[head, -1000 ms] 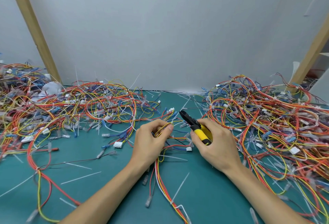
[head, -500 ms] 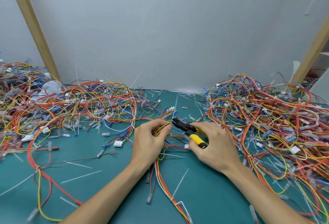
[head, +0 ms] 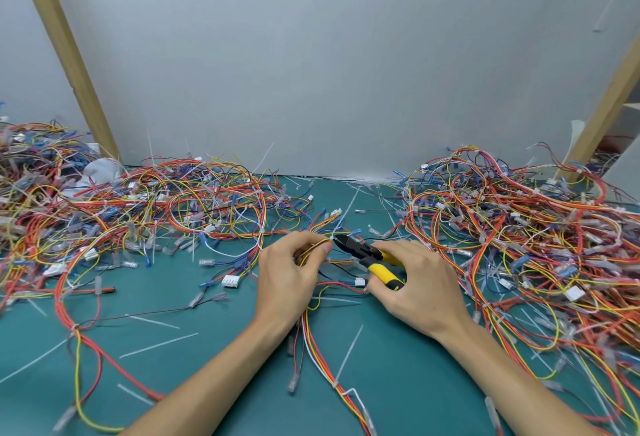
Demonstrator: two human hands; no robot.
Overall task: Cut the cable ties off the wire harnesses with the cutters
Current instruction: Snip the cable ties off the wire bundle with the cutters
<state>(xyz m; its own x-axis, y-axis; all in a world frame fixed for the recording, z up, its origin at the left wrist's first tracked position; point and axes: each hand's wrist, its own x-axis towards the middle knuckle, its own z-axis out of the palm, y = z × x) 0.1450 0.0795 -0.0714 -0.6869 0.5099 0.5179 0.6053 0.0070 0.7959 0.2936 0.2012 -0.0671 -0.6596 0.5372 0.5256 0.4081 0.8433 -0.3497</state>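
My left hand point(head: 289, 276) pinches a wire harness point(head: 313, 342) of red, yellow and white wires at the middle of the green mat. My right hand point(head: 415, 283) grips the yellow-and-black cutters point(head: 369, 257). Their black jaws point left and meet the harness right at my left thumb and forefinger, where a small white cable tie point(head: 333, 238) sits. The harness runs from my left hand down toward the near edge, with another white tie point(head: 346, 392) around it lower down.
A big tangle of harnesses point(head: 131, 217) covers the left of the green mat point(head: 214, 366), and another heap point(head: 519, 235) fills the right. Cut white tie strips point(head: 157, 345) lie scattered on the mat. A grey wall and two slanted wooden posts point(head: 69, 55) stand behind.
My right hand has swung the cutters left and lower, bringing the jaws from mid-air up to the harness at my left fingertips. My left hand has kept its hold.
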